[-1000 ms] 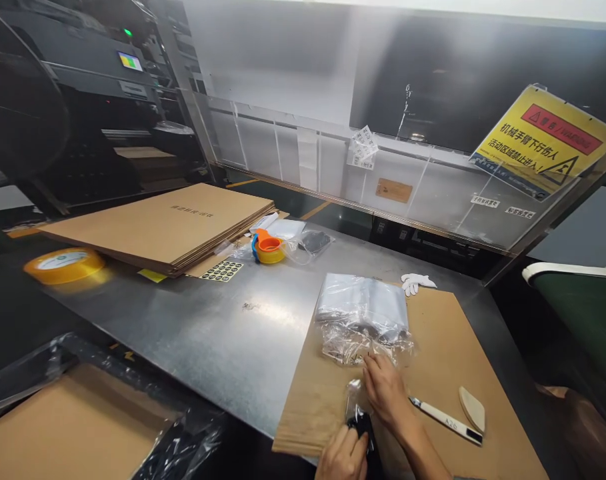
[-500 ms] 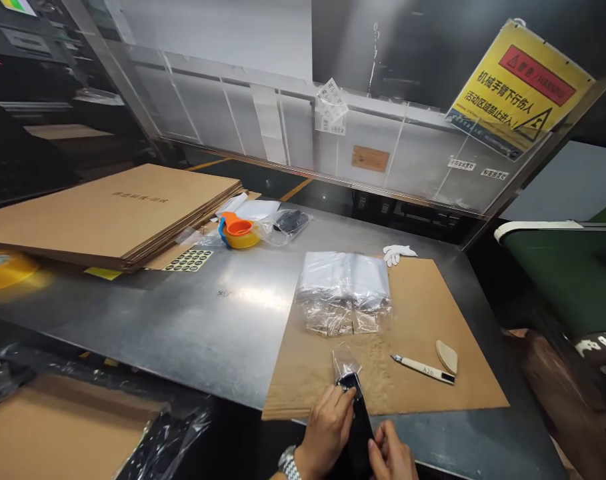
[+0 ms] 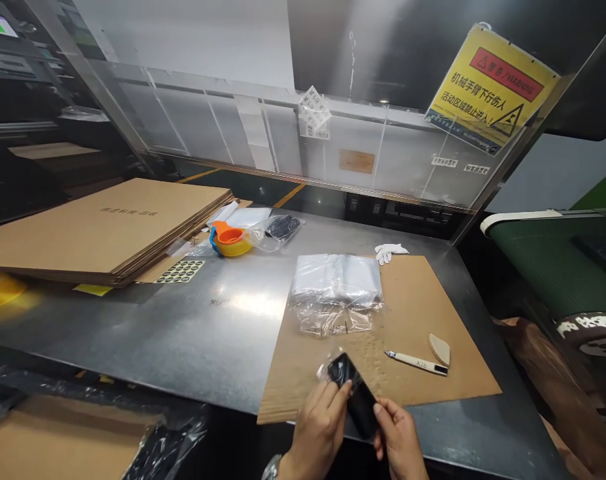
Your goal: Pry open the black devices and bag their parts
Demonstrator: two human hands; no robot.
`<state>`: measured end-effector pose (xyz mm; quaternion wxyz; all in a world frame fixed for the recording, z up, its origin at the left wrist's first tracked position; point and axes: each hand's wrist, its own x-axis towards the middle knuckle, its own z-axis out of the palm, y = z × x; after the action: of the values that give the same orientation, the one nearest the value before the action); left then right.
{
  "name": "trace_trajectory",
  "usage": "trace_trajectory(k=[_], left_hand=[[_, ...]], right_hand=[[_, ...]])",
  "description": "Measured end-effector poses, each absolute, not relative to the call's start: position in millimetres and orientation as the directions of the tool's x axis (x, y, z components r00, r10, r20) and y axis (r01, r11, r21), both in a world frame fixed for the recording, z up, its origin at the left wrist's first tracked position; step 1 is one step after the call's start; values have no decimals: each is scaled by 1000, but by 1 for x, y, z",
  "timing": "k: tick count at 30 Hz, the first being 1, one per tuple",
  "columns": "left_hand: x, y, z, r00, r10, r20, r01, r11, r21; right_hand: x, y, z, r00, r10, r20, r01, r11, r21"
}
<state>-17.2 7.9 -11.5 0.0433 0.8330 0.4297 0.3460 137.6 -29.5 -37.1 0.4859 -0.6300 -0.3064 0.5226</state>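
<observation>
Left hand (image 3: 319,420) and right hand (image 3: 399,433), fingers pinching black item (image 3: 359,400) (clear plastic round it), near cardboard (image 3: 413,313)

Wristwear, one item: silver-toned watch (image 3: 271,468), metallic sheen, worn at the left wrist, just past six o'clock, partly cropped by the lower edge, dial details too small to tell; left hand (image 3: 319,423), six o'clock, bare; right hand (image 3: 401,437), five o'clock, bare, fingers uncovered

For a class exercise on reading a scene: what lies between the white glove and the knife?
Between the glove and the knife, only bare cardboard shows in the head view.
</observation>
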Motion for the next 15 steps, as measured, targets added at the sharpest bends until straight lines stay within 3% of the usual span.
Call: trace_trajectory(k=[7,15], left_hand=[[0,3,-1,570,523,634,559,-812,168],[29,-4,11,605,517,606,540,-826,165]], right_hand=[[118,-37,-49,355,867,-349,-208,-291,-934],[146,-38,-36,490,851,-186,15,-222,-975]])
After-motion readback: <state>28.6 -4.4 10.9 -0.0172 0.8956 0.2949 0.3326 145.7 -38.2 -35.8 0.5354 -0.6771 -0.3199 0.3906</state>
